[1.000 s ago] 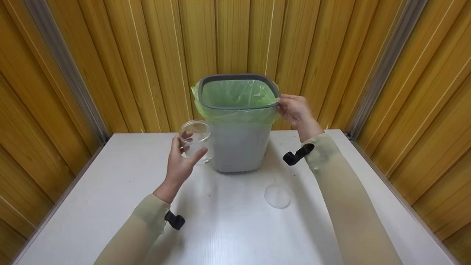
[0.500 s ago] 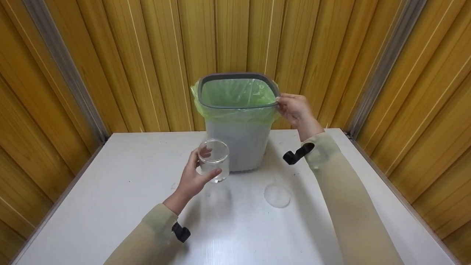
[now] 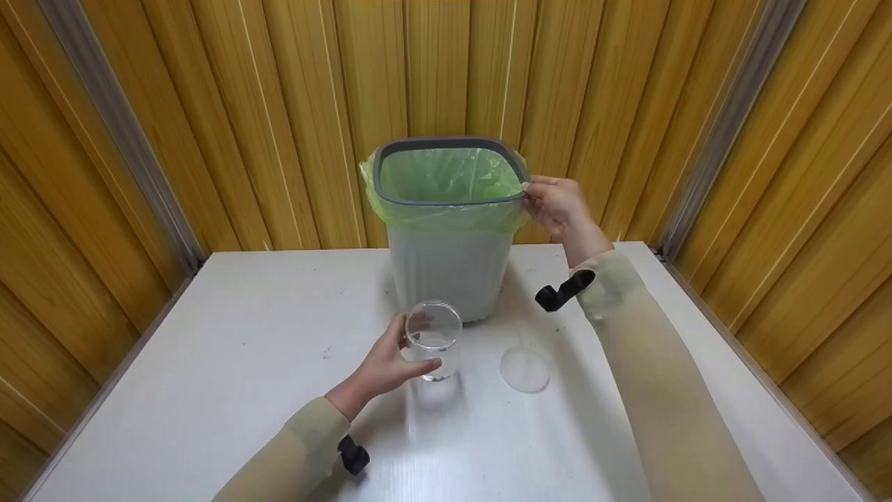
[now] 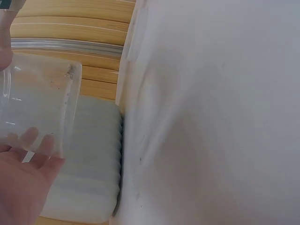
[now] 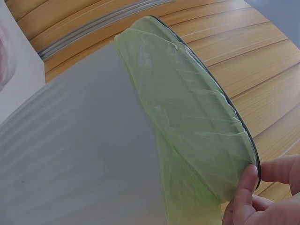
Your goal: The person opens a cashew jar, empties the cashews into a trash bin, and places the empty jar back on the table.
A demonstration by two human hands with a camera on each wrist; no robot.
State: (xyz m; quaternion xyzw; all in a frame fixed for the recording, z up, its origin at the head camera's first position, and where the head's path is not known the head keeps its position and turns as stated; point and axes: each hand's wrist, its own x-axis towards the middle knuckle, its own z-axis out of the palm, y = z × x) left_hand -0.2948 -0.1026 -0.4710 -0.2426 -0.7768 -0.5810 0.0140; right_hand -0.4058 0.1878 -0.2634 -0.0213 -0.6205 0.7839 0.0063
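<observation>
My left hand (image 3: pixel 387 362) grips a clear plastic cup (image 3: pixel 435 341) around its side, in front of the bin's base. Seen from the left wrist, the cup (image 4: pixel 40 103) is see-through, with a few small specks near its bottom, and the fingers (image 4: pixel 44 154) wrap its wall. At the back of the table stands a light grey trash bin (image 3: pixel 449 272) with a dark grey rim (image 3: pixel 446 202). A green trash bag (image 3: pixel 446 219) lines it and folds over the outside. My right hand (image 3: pixel 561 209) pinches the rim and bag at the bin's right front corner.
A round clear lid (image 3: pixel 525 369) lies flat on the white table (image 3: pixel 174 390), right of the cup. Wood-patterned walls (image 3: pixel 300 125) close off the back and both sides. Small specks dot the tabletop left of the bin.
My left hand has carried the cup right and toward me, from beside the bin's left side to in front of its base. The right hand stays at the rim.
</observation>
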